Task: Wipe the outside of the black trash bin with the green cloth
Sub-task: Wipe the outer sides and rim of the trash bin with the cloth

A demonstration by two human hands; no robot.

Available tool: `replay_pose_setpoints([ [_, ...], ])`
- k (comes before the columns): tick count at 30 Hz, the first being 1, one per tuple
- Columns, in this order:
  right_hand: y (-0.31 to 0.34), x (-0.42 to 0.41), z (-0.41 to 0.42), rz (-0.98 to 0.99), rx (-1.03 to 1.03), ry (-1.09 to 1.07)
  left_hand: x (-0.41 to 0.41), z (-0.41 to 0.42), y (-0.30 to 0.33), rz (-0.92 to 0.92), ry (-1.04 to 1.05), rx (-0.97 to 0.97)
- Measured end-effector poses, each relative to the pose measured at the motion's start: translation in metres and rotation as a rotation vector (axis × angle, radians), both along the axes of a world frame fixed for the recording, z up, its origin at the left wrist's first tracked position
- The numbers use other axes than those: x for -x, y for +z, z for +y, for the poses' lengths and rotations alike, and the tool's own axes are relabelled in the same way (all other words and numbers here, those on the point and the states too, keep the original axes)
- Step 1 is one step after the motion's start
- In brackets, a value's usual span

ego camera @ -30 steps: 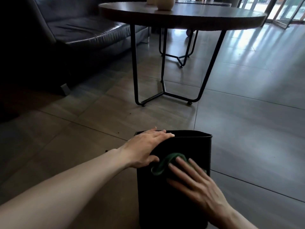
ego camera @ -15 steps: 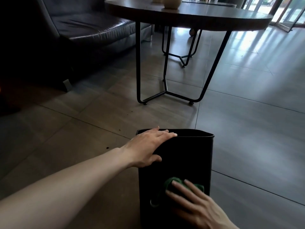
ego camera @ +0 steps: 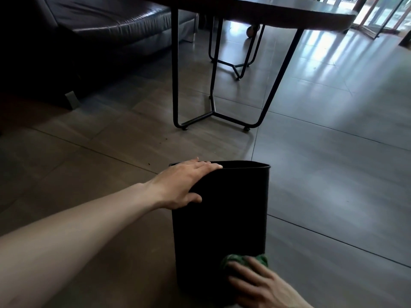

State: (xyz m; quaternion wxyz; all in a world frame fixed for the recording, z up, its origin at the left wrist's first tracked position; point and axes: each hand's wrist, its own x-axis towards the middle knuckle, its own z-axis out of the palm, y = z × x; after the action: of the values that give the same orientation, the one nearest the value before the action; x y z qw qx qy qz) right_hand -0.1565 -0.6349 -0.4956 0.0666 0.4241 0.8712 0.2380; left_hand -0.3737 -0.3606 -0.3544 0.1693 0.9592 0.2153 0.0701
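The black trash bin (ego camera: 222, 214) stands upright on the floor right in front of me. My left hand (ego camera: 184, 185) grips its top left rim, fingers over the edge and thumb on the near wall. Low on the bin's near wall, my right hand (ego camera: 260, 285) presses the crumpled green cloth (ego camera: 242, 260) flat against the plastic, close to the bottom right corner. Only a strip of the cloth shows above my fingers.
A round table (ego camera: 278, 12) on thin black metal legs (ego camera: 213, 112) stands just beyond the bin. A dark leather sofa (ego camera: 106, 25) fills the back left. Grey floor tiles (ego camera: 333, 152) spread to the right, towards bright glass doors (ego camera: 382, 16).
My right hand has slid the green cloth down the bin's near wall, from just under the rim to near the base. My left hand has stayed on the rim.
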Motion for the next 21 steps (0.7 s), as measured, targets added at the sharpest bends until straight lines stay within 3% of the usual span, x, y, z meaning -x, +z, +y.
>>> replay_pose_setpoints([
  [2, 0.034, -0.011, 0.000, 0.359, 0.011, -0.110, 0.010, 0.007, 0.000, -0.017, 0.040, 0.034],
  [5, 0.092, -0.045, 0.010, 0.863, -0.128, -0.440, 0.027, 0.017, 0.001, -0.017, 0.080, 0.070],
  [9, 0.159, -0.101, 0.038, 1.250, -0.294, -0.929, 0.036, 0.017, 0.003, 0.006, 0.077, 0.094],
  [11, 0.176, -0.117, 0.059, 1.493, -0.257, -0.977, 0.035, 0.015, 0.005, 0.007, 0.046, 0.090],
  [13, 0.185, -0.119, 0.081, 1.689, -0.139, -0.881, 0.033, 0.013, 0.003, 0.008, 0.017, 0.075],
  [15, 0.185, -0.113, 0.102, 1.668, 0.015, -0.780, 0.034, 0.013, -0.001, -0.004, -0.006, 0.052],
  [19, 0.175, -0.101, 0.127, 1.085, 0.262, -0.629, 0.045, 0.017, -0.004, -0.002, -0.040, 0.006],
  [21, 0.173, -0.096, 0.133, 0.934, 0.403, -0.545, 0.053, 0.020, -0.002, 0.007, -0.039, -0.001],
])
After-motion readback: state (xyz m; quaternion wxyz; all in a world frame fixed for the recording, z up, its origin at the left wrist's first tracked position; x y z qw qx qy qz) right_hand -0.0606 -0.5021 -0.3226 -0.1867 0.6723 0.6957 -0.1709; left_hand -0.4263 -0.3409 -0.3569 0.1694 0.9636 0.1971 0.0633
